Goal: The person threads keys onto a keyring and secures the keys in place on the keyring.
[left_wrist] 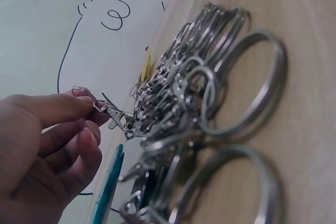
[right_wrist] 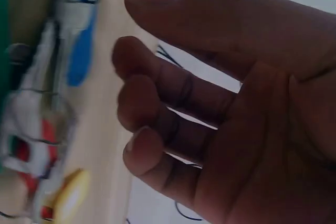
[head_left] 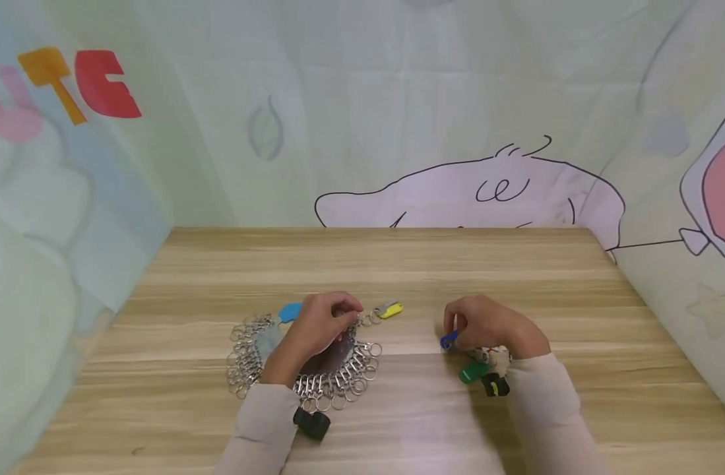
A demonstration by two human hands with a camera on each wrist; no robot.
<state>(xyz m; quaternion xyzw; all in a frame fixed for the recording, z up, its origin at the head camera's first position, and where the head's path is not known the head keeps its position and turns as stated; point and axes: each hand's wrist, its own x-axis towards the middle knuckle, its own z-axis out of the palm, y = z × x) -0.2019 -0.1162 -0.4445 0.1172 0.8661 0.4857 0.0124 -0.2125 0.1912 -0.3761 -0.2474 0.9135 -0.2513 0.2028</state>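
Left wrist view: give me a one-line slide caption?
Left hand holds a metal clip beside a dense bunch of metal rings.

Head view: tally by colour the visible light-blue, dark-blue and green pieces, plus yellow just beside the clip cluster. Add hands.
Light-blue piece: 1
Yellow piece: 1
Dark-blue piece: 1
Green piece: 1
Left hand and right hand: 2
Total: 6
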